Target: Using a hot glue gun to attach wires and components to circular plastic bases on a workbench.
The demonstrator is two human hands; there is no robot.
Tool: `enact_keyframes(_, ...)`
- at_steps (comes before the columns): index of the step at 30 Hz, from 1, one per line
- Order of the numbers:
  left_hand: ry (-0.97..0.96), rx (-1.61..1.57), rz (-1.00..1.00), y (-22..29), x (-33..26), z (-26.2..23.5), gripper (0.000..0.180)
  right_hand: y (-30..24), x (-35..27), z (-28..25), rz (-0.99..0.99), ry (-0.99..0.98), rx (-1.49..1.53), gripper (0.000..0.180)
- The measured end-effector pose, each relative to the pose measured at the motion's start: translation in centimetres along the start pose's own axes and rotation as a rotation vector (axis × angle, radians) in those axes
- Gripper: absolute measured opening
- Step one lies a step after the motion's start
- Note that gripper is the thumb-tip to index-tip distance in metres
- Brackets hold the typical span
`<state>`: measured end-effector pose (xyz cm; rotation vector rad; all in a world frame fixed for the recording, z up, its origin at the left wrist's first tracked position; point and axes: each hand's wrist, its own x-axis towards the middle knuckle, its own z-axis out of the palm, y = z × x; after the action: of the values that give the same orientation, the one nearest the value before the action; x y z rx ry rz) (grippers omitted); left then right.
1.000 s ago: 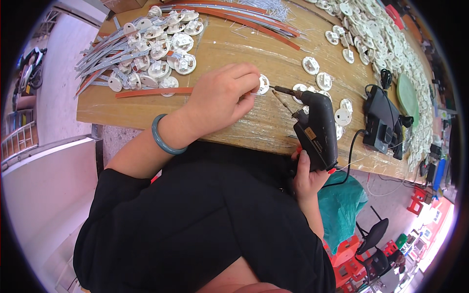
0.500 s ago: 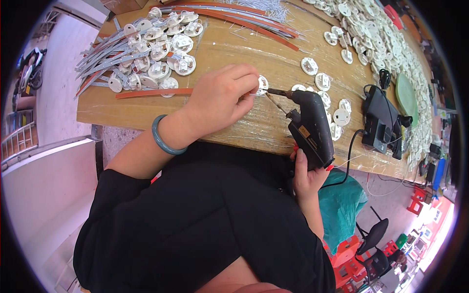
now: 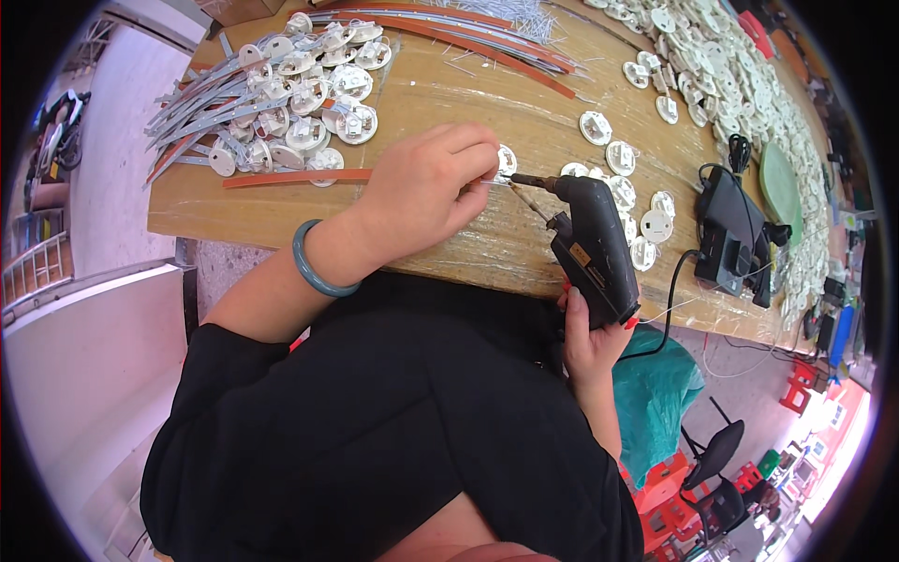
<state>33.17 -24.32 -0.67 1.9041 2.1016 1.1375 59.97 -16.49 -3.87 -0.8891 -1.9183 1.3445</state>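
Note:
My right hand grips the handle of a black pistol-shaped soldering gun from below, at the table's near edge. The gun's thin tip and a slanting feed tube point left and meet beside a round white disc part. My left hand is closed in a pinch at that disc, near the tip. A thin pale piece shows at its fingertips, but what they hold is mostly hidden. An orange-backed strip lies on the table and runs left from behind this hand.
Grey strips with white discs attached are heaped at the left. More orange strips lie at the back. Loose discs are right of the gun, with a large disc pile beyond. A corded black box stands near a green dish.
The soldering gun's tip has dipped slightly toward me beside the disc. My left hand keeps its pinch in nearly the same place.

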Motion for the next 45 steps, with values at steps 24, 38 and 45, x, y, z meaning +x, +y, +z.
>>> enact_keyframes(24, 0.016, 0.027, 0.026, -0.1, 0.3, -0.1, 0.009, -0.4, 0.3, 0.6, 0.019, 0.082, 0.246, 0.024)
enact_keyframes(38, 0.033, 0.034, 0.033, 0.0, 0.1, -0.2, 0.010, -0.9, 0.3, 0.7, 0.027, 0.101, 0.266, 0.023)
enact_keyframes(45, 0.022, 0.014, 0.031, 0.1, 0.0, -0.4, 0.011, -0.9, 0.2, 0.3, 0.038, 0.100, 0.257, 0.023)
